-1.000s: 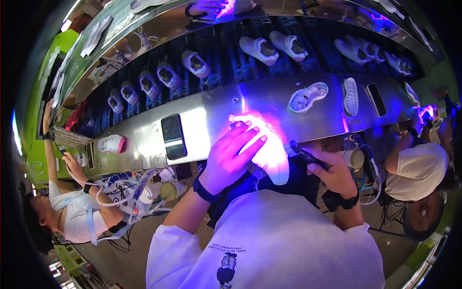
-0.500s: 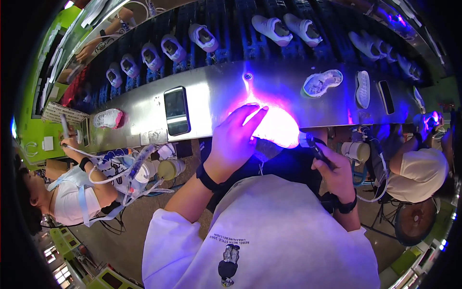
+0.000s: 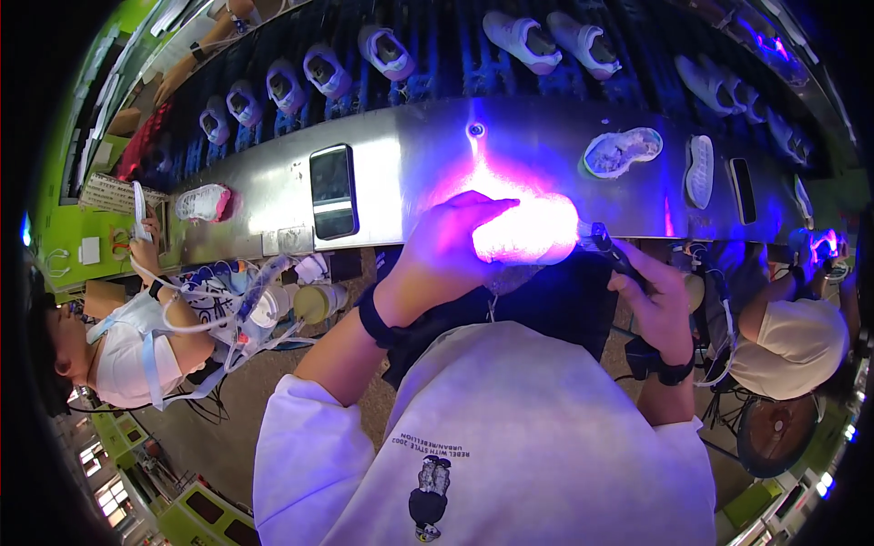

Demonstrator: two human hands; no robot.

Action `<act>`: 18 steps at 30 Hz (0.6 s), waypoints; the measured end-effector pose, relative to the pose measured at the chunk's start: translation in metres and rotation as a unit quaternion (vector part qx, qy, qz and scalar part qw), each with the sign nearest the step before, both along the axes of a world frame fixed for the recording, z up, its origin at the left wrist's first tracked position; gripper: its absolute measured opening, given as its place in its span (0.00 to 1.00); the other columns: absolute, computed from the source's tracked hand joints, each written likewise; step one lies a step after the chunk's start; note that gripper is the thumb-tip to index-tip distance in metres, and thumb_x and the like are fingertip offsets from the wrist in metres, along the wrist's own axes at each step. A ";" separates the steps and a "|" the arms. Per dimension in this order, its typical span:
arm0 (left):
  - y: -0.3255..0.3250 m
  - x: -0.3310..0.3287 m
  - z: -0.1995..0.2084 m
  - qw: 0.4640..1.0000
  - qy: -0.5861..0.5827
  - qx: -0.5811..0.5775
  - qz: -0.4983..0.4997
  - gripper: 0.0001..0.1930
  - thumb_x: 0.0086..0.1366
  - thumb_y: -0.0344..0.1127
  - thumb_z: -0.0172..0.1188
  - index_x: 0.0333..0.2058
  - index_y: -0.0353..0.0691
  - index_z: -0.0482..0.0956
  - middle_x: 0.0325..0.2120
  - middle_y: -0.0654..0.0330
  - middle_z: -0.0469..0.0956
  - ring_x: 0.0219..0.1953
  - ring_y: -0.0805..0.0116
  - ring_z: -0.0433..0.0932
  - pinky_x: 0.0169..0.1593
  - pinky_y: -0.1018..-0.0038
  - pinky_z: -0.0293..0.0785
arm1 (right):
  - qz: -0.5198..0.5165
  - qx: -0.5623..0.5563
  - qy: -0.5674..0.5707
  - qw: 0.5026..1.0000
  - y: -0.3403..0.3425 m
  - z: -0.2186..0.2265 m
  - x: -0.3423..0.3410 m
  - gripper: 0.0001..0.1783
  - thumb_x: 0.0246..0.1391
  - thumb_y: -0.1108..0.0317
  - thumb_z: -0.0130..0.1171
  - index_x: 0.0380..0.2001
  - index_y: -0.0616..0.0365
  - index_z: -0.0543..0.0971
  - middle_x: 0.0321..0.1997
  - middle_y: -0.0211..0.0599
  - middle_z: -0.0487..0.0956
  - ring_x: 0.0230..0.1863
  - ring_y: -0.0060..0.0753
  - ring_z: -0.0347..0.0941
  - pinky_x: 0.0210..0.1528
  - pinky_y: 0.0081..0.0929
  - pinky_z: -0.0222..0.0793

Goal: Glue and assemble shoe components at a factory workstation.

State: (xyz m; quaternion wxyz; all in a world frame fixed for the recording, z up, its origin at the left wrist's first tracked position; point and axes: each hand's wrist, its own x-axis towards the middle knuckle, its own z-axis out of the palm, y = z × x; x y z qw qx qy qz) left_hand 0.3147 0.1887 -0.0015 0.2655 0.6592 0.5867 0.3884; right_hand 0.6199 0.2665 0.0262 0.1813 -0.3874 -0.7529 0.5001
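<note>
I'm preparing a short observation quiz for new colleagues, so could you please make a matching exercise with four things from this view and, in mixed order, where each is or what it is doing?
Things:
1. Left hand
2. Right hand
3. Larger-looking phone
4. Light-coloured shoes

Places or states:
A. Flat on the metal bench
B. On the dark slatted rack beyond the bench
C. Holding what looks like a dark-handled brush
D. Placed on the brightly lit shoe part

Right pairs: 1-D, 2-C, 3-A, 4-B
</note>
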 end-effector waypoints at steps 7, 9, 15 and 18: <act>0.008 0.021 0.010 0.980 -0.124 -0.157 -0.012 0.38 0.40 0.30 0.80 0.54 0.30 0.79 0.47 0.52 0.83 0.49 0.62 0.82 0.59 0.66 0.75 | -0.070 -0.100 0.050 0.991 0.022 -0.004 -0.001 0.24 0.61 0.77 0.62 0.62 0.64 0.76 0.35 0.29 0.80 0.35 0.20 0.74 0.42 0.21 0.71; 0.007 0.023 0.004 0.963 -0.149 -0.223 0.000 0.39 0.42 0.31 0.80 0.57 0.31 0.77 0.48 0.50 0.82 0.51 0.59 0.82 0.59 0.65 0.75 | -0.062 -0.064 0.040 0.995 0.031 0.006 -0.011 0.24 0.59 0.76 0.63 0.60 0.63 0.78 0.40 0.33 0.82 0.40 0.23 0.76 0.48 0.23 0.71; 0.005 0.021 0.008 0.939 -0.216 -0.266 -0.010 0.39 0.45 0.31 0.81 0.58 0.30 0.76 0.51 0.52 0.81 0.54 0.64 0.80 0.60 0.67 0.74 | -0.014 -0.052 0.041 0.998 0.039 0.001 -0.009 0.24 0.57 0.77 0.65 0.58 0.63 0.79 0.48 0.38 0.84 0.45 0.29 0.78 0.54 0.27 0.71; 0.002 0.017 0.007 0.928 -0.265 -0.261 -0.034 0.37 0.48 0.32 0.81 0.57 0.30 0.77 0.49 0.55 0.83 0.51 0.69 0.81 0.58 0.71 0.76 | 0.000 -0.081 0.034 0.996 0.037 0.004 -0.009 0.24 0.58 0.77 0.64 0.59 0.62 0.78 0.47 0.36 0.83 0.39 0.26 0.77 0.49 0.25 0.73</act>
